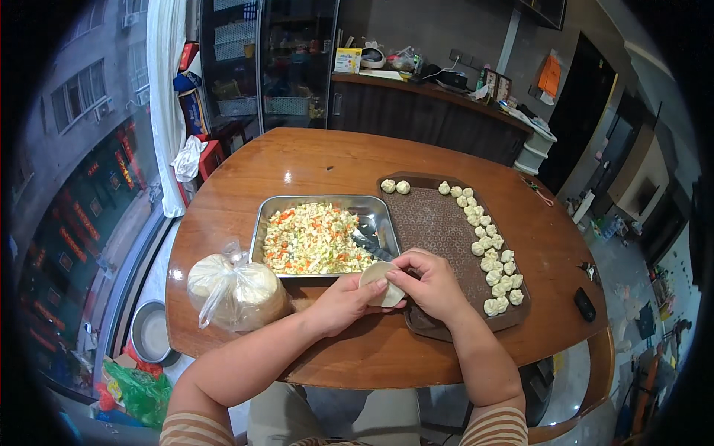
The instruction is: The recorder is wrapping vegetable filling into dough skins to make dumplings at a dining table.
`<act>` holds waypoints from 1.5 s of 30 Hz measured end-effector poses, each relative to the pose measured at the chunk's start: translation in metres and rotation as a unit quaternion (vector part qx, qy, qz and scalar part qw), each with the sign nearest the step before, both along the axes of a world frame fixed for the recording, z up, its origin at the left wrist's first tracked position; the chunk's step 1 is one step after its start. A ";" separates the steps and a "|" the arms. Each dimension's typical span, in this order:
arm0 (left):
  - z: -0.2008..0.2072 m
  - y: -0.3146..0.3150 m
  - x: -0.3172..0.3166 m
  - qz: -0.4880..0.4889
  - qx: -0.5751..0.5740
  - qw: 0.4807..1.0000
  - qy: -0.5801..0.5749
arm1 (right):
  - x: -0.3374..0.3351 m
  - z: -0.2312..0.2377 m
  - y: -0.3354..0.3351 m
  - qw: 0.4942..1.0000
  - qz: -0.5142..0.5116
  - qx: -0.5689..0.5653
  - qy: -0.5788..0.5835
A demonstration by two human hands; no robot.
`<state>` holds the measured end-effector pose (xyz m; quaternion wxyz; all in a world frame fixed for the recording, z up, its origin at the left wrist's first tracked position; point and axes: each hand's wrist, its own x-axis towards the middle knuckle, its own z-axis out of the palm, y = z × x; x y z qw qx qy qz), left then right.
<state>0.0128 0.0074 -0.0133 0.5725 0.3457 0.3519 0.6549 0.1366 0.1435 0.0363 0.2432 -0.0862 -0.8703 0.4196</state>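
Between both hands, just in front of the metal pan, is a thin round dough wrapper (382,285). My left hand (349,299) cups it from below, thumb on its face. The fingers of my right hand (433,281) pinch its upper right edge. Chopped filling (312,236), pale with orange and green bits, lies in the rectangular metal pan (385,217), whose right end shows bare metal. To the right, a brown patterned tray (428,227) bears several small pleated dumplings (491,264), mostly along its right side. A knotted clear bag of pale dough pieces (236,296) sits left of my hands.
Everything stands on a rounded wooden table (327,160). A black oblong object (584,305) and keys (588,270) lie at its right edge, scissors (537,192) farther back. A metal basin (152,333) and a green plastic bag (140,394) are low at the left.
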 end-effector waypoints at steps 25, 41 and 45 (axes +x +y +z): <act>0.000 -0.001 0.002 0.007 0.001 1.000 0.011 | -0.002 0.000 -0.002 0.999 0.013 0.012 0.035; 0.000 -0.002 0.000 -0.015 -0.006 1.000 0.006 | -0.001 -0.002 0.000 0.999 0.005 0.017 0.030; 0.006 -0.004 0.003 0.000 -0.005 1.000 0.018 | -0.001 -0.003 0.000 0.999 0.004 0.016 0.030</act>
